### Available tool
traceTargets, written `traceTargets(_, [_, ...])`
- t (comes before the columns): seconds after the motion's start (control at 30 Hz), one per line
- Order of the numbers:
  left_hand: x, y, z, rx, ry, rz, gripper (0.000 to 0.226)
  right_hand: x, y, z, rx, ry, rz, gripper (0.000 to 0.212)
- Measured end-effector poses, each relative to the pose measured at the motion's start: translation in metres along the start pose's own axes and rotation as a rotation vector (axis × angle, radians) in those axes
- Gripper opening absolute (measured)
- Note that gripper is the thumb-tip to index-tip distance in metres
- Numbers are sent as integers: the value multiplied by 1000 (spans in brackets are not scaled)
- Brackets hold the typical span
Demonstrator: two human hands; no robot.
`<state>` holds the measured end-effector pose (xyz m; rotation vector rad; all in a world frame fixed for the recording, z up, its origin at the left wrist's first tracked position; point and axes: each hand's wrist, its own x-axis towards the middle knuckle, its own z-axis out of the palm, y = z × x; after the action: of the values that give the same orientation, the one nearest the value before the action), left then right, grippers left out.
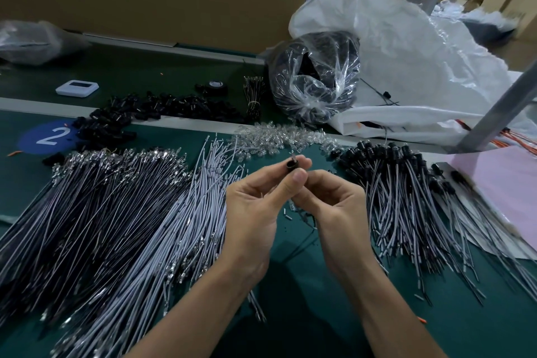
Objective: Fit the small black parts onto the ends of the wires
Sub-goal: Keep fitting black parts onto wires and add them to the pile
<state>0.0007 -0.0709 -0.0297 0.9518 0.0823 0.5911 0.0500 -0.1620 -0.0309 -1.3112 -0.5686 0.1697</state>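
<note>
**Seating one cap at the middle of the bench**

The green table (305, 314) fills the room's foreground, and I read the clock from its middle, where the hands work. At two o'clock slumps a big white bag (406, 52). From seven to ten o'clock spreads the bare wire pile (101, 212), its metal tips pointing away from the person. At three o'clock lie the finished wires (406, 189), each already wearing a black cap. A clear bag (313, 78) stuffed with dark pieces sits at one o'clock, a heap of loose black parts (162, 110) at eleven, and a scatter of tiny clear parts (279, 136) at twelve.

The left hand (255, 203) pinches a small black part (290, 166) between thumb and forefinger, just above the table's centre. The right hand (328, 200), fingers curled in, closes its fingertips on the same part from the three o'clock side. A thin metal tip (293, 157) pokes out of the part's top. Whether a wire runs down behind the palms, I cannot tell.

To my eye this is the seating step. It looks best done with the part held steady in the left hand and the push kept straight along its length, so the thin tip does not bend. A gentle tug afterwards would show whether it has caught, before it joins the three o'clock pile.
</note>
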Motion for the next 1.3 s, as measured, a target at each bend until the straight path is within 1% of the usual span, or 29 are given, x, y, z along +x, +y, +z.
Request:
traceTargets(0.07, [1, 2, -2, 6, -37, 12, 26, -1, 0, 0, 28, -14, -14, 18])
traceTargets(0.13, [1, 3, -3, 7, -57, 9, 20, -2, 0, 0, 27, -18, -20, 21])
traceTargets(0.2, [1, 3, -3, -1, -67, 1, 16, -2, -1, 0, 2, -19, -21, 17])
traceTargets(0.3, [0, 6, -4, -1, -83, -1, 20, -2, -5, 0, -15, -23, -14, 10])
traceTargets(0.43, [0, 8, -4, 33, -106, 24, 19, -2, -7, -4, -41, -10, -47, 18])
traceTargets(0.53, [0, 8, -3, 40, -93, 37, 20, -1, -8, -3, -2, -3, -16, 23])
traceTargets(0.67, [2, 7, -7, -16, -77, 3, 21, 1, -12, 0, 20, -84, 41, 10])
traceTargets(0.83, [3, 5, -7, -38, -71, -16, 20, 2, -12, -2, 1, -70, 64, 9])
traceTargets(0.93, [4, 4, -7, -27, -75, -10, 19, 0, -9, -2, -13, -69, 39, 11])
traceTargets(1.03, [3, 4, -8, -42, -107, -11, 19, -1, -6, -2, 15, -77, 22, 14])
traceTargets(1.13, [3, 5, -8, -57, -126, -16, 26, -1, -5, 0, 56, -78, 20, 19])
traceTargets(1.3, [4, 6, -8, -38, -122, -28, 15, -1, -6, 0, 164, -115, 50, 11])
